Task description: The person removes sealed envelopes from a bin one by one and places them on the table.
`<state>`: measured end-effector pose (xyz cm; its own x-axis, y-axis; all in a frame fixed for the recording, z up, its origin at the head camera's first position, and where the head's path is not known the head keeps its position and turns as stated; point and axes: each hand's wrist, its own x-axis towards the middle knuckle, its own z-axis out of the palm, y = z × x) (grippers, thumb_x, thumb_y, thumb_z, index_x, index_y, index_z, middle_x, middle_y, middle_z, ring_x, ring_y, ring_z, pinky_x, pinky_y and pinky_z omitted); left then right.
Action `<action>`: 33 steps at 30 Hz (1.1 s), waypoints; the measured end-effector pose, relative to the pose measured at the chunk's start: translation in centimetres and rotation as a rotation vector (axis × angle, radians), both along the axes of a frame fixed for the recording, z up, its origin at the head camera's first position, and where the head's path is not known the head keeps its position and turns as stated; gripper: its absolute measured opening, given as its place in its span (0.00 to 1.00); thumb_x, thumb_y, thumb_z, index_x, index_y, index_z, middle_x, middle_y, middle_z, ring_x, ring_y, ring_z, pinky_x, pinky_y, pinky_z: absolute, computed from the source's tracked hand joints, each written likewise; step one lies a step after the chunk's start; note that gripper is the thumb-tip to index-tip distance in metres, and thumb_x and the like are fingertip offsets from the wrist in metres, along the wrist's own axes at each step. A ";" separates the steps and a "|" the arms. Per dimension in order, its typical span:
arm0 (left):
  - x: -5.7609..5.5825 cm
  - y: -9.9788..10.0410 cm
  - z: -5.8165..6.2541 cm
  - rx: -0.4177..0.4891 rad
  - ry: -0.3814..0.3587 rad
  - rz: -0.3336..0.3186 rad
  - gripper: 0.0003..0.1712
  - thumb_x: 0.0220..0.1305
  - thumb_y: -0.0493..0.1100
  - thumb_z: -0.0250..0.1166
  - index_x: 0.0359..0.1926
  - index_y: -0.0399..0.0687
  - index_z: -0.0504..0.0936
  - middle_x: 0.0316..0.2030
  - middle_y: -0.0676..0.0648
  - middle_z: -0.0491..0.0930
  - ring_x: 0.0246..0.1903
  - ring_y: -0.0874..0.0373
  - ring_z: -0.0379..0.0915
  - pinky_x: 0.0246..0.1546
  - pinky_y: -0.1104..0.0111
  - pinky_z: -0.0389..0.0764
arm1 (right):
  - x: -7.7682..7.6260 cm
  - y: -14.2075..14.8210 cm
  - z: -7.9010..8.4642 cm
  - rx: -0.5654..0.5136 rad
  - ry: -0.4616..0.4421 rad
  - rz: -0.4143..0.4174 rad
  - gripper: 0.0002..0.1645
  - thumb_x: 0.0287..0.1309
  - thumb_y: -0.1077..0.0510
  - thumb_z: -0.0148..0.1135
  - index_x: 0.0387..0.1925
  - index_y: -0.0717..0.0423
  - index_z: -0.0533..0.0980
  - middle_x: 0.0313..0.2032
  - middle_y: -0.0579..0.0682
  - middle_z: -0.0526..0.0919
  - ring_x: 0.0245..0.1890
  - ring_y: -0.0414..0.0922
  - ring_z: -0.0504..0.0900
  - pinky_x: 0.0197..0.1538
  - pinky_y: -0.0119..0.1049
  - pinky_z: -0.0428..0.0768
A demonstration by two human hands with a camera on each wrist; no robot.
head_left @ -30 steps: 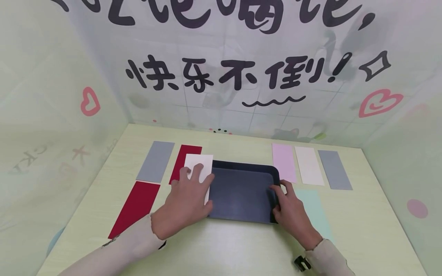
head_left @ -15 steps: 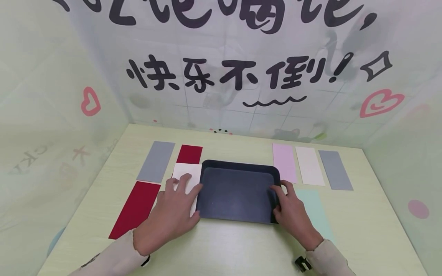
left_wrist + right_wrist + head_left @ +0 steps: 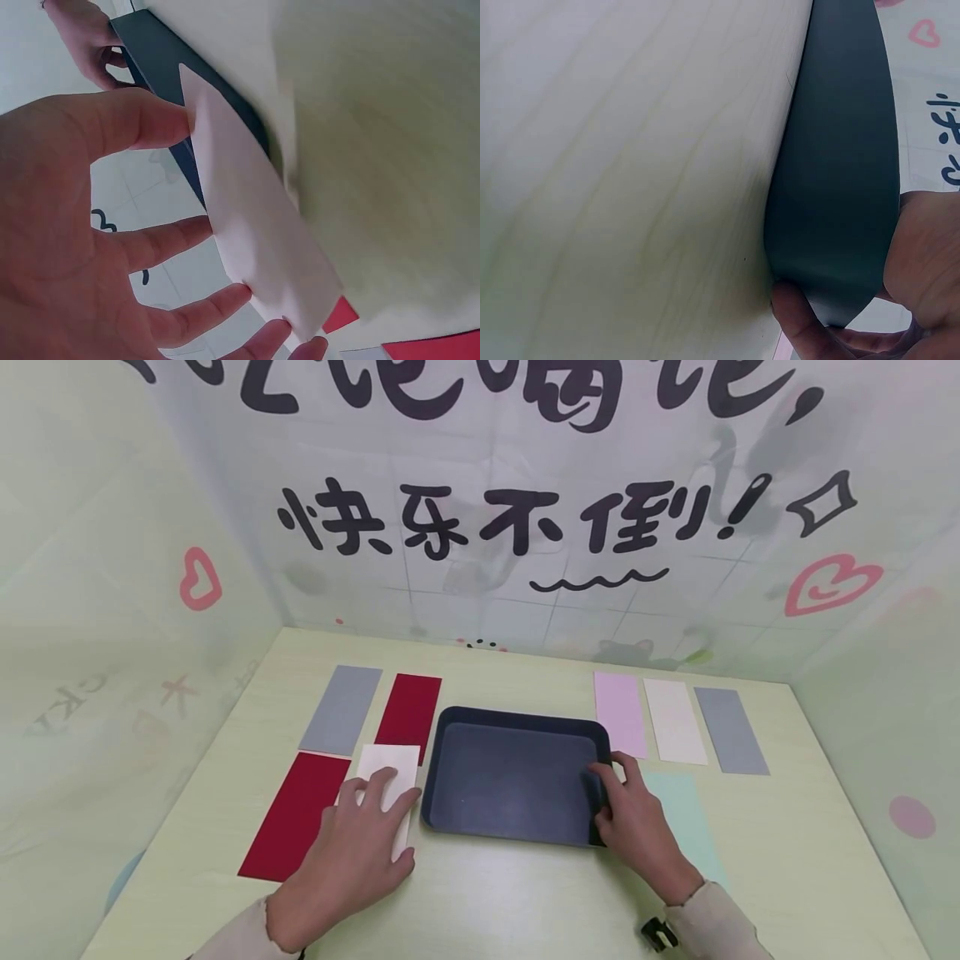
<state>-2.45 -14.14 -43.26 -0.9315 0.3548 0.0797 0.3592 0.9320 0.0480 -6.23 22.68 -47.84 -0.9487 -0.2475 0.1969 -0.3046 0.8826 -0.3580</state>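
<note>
My left hand [image 3: 348, 847] holds a white card [image 3: 393, 764] left of the dark tray, its lower part hidden under the fingers. In the left wrist view the thumb lies at one edge of the white card [image 3: 247, 202] and the fingertips along the opposite edge. The card overlaps the near end of a red card [image 3: 408, 710]. My right hand [image 3: 641, 827] grips the right rim of the shallow, dark blue-grey tray [image 3: 517, 789], with nothing in it. In the right wrist view the fingers curl round the corner of the tray [image 3: 836, 150].
Left of the tray lie a grey card [image 3: 341, 710] and a nearer red card [image 3: 292, 818]. On the right are a pink card [image 3: 619, 714], a cream card [image 3: 675, 721], another grey card [image 3: 731, 731] and a mint card [image 3: 686, 810]. Printed curtains enclose the table [image 3: 517, 910].
My left hand has drawn the white card left and toward me, off the tray's left side, uncovering more of the red card behind. The right hand stays on the tray's rim.
</note>
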 end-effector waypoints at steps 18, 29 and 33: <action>0.9 0.2 -2.0 -0.034 -0.121 0.020 0.36 0.48 0.59 0.70 0.59 0.54 0.78 0.62 0.39 0.65 0.53 0.36 0.65 0.35 0.47 0.78 | 0.1 0.2 0.1 0.003 0.001 0.000 0.35 0.47 0.72 0.64 0.60 0.57 0.71 0.64 0.62 0.62 0.26 0.42 0.70 0.21 0.31 0.66; 1.2 0.4 -2.7 -0.056 -0.140 0.024 0.35 0.49 0.59 0.69 0.59 0.55 0.79 0.61 0.40 0.65 0.54 0.37 0.63 0.32 0.47 0.76 | 0.1 0.2 0.2 0.005 0.003 0.005 0.35 0.47 0.71 0.64 0.60 0.57 0.71 0.64 0.62 0.62 0.25 0.41 0.70 0.21 0.31 0.66; 1.1 0.2 -2.6 -0.054 -0.138 0.022 0.35 0.48 0.59 0.69 0.59 0.55 0.79 0.61 0.40 0.66 0.54 0.37 0.63 0.32 0.47 0.77 | 0.1 0.2 0.1 0.005 0.003 0.005 0.35 0.47 0.71 0.64 0.60 0.57 0.71 0.64 0.62 0.62 0.24 0.41 0.69 0.21 0.31 0.66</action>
<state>-1.30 -13.91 -45.85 -0.9397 0.3350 -0.0688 0.3325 0.9420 0.0448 -6.18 22.84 -47.73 -0.9467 -0.2535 0.1987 -0.3103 0.8829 -0.3523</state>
